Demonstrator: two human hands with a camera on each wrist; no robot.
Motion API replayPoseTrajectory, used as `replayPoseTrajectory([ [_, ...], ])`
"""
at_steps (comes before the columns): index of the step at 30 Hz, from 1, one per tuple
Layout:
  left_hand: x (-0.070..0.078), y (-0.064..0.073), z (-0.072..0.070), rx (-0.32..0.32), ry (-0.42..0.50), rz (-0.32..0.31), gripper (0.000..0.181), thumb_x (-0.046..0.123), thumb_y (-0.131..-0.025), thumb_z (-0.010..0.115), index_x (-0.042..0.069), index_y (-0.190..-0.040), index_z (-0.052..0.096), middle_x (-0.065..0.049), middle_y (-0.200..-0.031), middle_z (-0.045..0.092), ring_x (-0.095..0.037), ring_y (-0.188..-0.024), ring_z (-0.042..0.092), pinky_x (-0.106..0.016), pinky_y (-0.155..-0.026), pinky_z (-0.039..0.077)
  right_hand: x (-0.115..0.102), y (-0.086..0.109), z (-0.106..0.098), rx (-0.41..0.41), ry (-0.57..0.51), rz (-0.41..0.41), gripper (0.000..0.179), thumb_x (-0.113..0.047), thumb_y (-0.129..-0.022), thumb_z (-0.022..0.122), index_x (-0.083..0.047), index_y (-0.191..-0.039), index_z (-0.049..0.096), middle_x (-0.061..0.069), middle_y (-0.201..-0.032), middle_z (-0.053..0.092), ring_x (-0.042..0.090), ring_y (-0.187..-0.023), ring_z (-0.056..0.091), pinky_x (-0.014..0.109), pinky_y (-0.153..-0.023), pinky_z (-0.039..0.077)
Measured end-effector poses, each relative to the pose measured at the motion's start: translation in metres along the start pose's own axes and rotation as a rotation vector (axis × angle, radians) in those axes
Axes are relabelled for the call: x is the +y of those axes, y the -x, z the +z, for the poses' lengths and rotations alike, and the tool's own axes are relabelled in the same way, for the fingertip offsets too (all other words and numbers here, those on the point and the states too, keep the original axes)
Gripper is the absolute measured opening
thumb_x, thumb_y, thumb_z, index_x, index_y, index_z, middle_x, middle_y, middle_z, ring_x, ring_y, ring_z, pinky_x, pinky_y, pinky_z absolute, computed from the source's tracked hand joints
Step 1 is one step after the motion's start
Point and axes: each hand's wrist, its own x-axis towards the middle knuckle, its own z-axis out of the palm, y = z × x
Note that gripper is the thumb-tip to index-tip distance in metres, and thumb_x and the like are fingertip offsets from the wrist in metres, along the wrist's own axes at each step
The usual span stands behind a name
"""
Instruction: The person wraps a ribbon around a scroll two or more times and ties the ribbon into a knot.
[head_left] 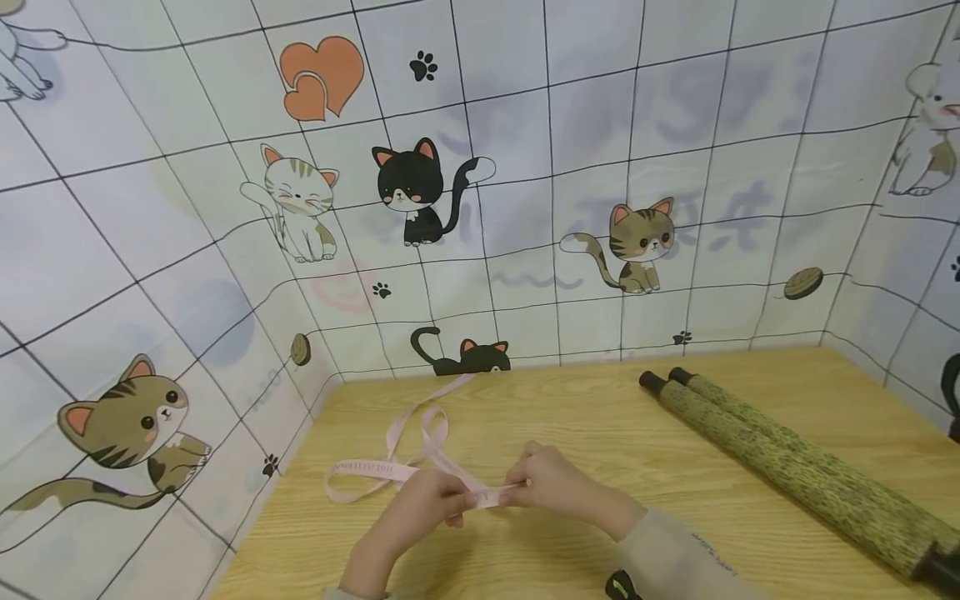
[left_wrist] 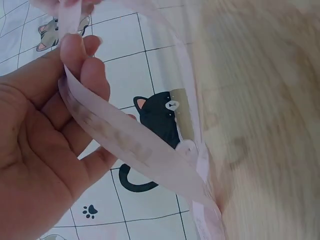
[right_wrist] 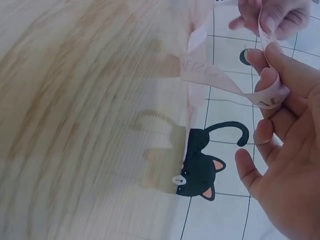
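Observation:
A long pink ribbon (head_left: 365,467) with printed lettering lies in loose loops on the wooden table. My left hand (head_left: 425,505) pinches it between thumb and fingers, just above the tabletop. Close by on the right, my right hand (head_left: 553,483) pinches the same ribbon, so a short flat stretch spans the two hands. In the left wrist view the ribbon (left_wrist: 125,135) hangs from the left hand (left_wrist: 45,130) down toward the table. The right wrist view shows the ribbon (right_wrist: 210,75) curving round the fingers of the right hand (right_wrist: 285,130).
Two green speckled rolls (head_left: 795,467) with black ends lie side by side along the table's right. A small black object (head_left: 619,585) sits at the front edge by the right sleeve (head_left: 675,558). White cat-print sheeting (head_left: 517,208) rises behind the wooden table (head_left: 570,400) and at its sides.

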Motion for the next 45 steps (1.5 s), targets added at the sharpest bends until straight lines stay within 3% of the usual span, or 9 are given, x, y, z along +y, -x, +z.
replayPoseTrajectory([
  [7, -0.008, 0.012, -0.011, 0.006, -0.009, -0.043, 0.028, 0.032, -0.091, 0.059, 0.007, -0.084, 0.071, 0.008, -0.062, 0.06, -0.005, -0.064, 0.054, -0.025, -0.06, 0.044, 0.01, 0.019, -0.019, 0.031, -0.012, 0.047, 0.021, -0.039, -0.083, 0.068, -0.02, -0.079, 0.075, -0.016, -0.078, 0.055, 0.005, -0.074, 0.039, 0.028, -0.069, 0.037],
  [13, -0.016, 0.019, -0.021, -0.013, -0.014, -0.07, 0.03, 0.033, -0.091, 0.059, 0.007, -0.078, 0.068, 0.007, -0.06, 0.058, -0.007, -0.058, 0.051, -0.023, -0.051, 0.039, 0.018, 0.035, -0.033, 0.025, -0.032, 0.073, 0.022, -0.039, -0.082, 0.069, -0.018, -0.081, 0.076, -0.015, -0.079, 0.055, 0.006, -0.077, 0.039, 0.026, -0.065, 0.033],
  [19, -0.022, 0.026, -0.028, -0.031, -0.002, -0.073, 0.027, 0.029, -0.091, 0.06, 0.006, -0.079, 0.07, 0.002, -0.061, 0.062, -0.007, -0.056, 0.051, -0.022, -0.05, 0.039, 0.029, 0.056, -0.047, 0.014, -0.043, 0.08, 0.027, -0.042, -0.083, 0.066, -0.017, -0.084, 0.076, -0.013, -0.079, 0.053, 0.006, -0.073, 0.038, 0.025, -0.062, 0.034],
  [23, -0.025, 0.031, -0.033, -0.021, -0.001, -0.074, 0.026, 0.028, -0.09, 0.062, 0.006, -0.081, 0.071, 0.0, -0.063, 0.063, -0.005, -0.056, 0.051, -0.022, -0.05, 0.04, 0.038, 0.073, -0.058, 0.027, -0.019, 0.094, 0.026, -0.043, -0.084, 0.064, -0.019, -0.082, 0.075, -0.013, -0.081, 0.054, 0.005, -0.074, 0.04, 0.025, -0.063, 0.037],
  [28, -0.031, 0.04, -0.041, -0.006, -0.045, -0.083, 0.028, 0.028, -0.09, 0.061, 0.005, -0.073, 0.067, 0.002, -0.06, 0.058, -0.003, -0.053, 0.045, -0.023, -0.048, 0.038, 0.046, 0.094, -0.07, 0.03, -0.034, 0.135, 0.027, -0.044, -0.085, 0.062, -0.02, -0.085, 0.075, -0.009, -0.085, 0.054, 0.006, -0.073, 0.039, 0.025, -0.061, 0.038],
  [35, -0.039, 0.053, -0.055, -0.007, -0.031, -0.173, 0.029, 0.031, -0.089, 0.062, 0.005, -0.076, 0.067, 0.003, -0.061, 0.056, -0.009, -0.057, 0.049, -0.027, -0.054, 0.041, 0.058, 0.119, -0.083, 0.082, -0.024, 0.188, 0.021, -0.036, -0.085, 0.065, -0.018, -0.085, 0.074, -0.005, -0.083, 0.051, 0.005, -0.07, 0.035, 0.024, -0.056, 0.035],
  [39, -0.044, 0.06, -0.064, -0.009, -0.052, -0.222, 0.031, 0.034, -0.09, 0.06, 0.007, -0.076, 0.067, 0.003, -0.06, 0.054, -0.011, -0.058, 0.048, -0.028, -0.055, 0.041, 0.061, 0.133, -0.094, 0.11, -0.002, 0.261, 0.017, -0.035, -0.084, 0.067, -0.02, -0.083, 0.074, -0.003, -0.087, 0.051, 0.005, -0.074, 0.039, 0.025, -0.058, 0.036],
  [45, -0.05, 0.07, -0.075, -0.007, -0.105, -0.237, 0.03, 0.035, -0.09, 0.06, 0.008, -0.082, 0.069, 0.004, -0.061, 0.055, -0.011, -0.058, 0.048, -0.028, -0.055, 0.041, 0.067, 0.152, -0.107, 0.116, 0.041, 0.312, 0.019, -0.034, -0.085, 0.066, -0.016, -0.088, 0.074, -0.002, -0.087, 0.05, 0.006, -0.075, 0.036, 0.025, -0.058, 0.035],
])
